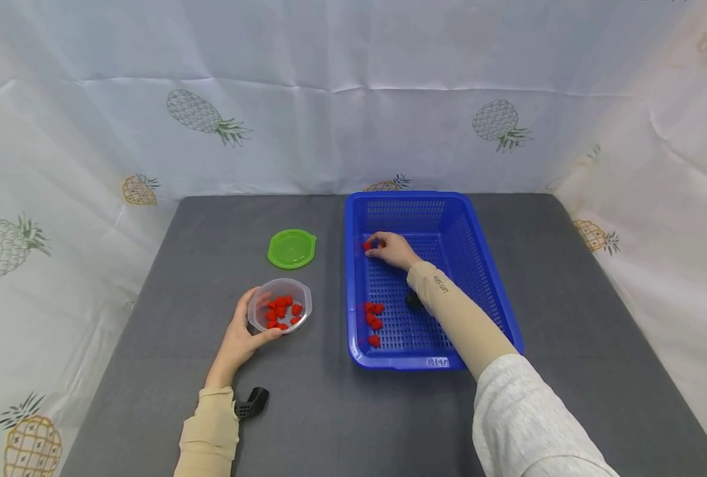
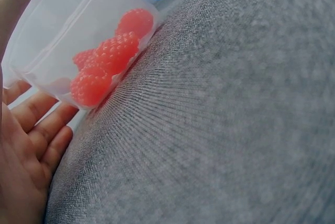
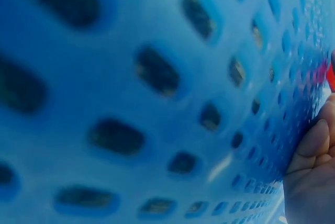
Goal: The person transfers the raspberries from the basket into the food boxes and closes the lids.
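Note:
My left hand [image 1: 242, 334] holds a clear plastic container [image 1: 301, 289] from its left side, the thumb along the near rim. Several red toy raspberries [image 1: 280, 311] lie inside; in the left wrist view these raspberries [image 2: 112, 54] show bumpy through the cloudy wall. Inside the blue basket [image 1: 353, 278], my right hand [image 1: 393, 250] pinches a red raspberry [image 1: 368, 245] near the left wall. That raspberry [image 3: 331, 77] is mostly cut off at the right wrist view's edge. More raspberries [image 1: 374, 318] lie on the basket floor along its left side.
A green lid [image 1: 292, 248] lies on the grey table [image 1: 305, 411] just beyond the container, left of the basket. The basket's raised rim surrounds the right hand. A white pineapple-print cloth [image 1: 341, 132] hangs behind the table and at both sides.

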`<state>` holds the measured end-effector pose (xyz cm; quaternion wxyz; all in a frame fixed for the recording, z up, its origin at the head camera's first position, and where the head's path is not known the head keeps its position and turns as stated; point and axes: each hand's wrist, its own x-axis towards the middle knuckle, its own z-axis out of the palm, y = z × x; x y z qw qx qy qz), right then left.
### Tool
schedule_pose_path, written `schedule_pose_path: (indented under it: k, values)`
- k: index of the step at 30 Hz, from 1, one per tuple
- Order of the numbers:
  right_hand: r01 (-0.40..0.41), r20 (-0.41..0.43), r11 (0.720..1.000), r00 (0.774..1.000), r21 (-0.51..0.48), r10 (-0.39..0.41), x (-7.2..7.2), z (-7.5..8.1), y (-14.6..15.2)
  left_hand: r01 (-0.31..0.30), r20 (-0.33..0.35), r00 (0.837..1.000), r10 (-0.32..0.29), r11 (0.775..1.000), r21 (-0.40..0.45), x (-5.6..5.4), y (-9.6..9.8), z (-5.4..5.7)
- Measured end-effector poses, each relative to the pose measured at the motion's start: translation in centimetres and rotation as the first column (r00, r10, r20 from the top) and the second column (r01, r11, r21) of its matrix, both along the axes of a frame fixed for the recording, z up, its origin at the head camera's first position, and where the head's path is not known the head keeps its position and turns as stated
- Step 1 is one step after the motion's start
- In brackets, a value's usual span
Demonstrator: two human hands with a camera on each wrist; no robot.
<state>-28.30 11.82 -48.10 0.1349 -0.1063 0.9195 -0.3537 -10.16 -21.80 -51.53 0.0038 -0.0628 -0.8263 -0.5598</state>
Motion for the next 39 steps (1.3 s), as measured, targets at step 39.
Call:
schedule_pose_path:
  k: [39]
  values:
    - [-0.028, 0.014, 0.945, 0.999, -0.326, 0.035, 1.8, 6.9, 1.5, -0.004, 0.054, 0.999, 0.005, 1.0, -0.01, 1.0, 1.3, 4.2]
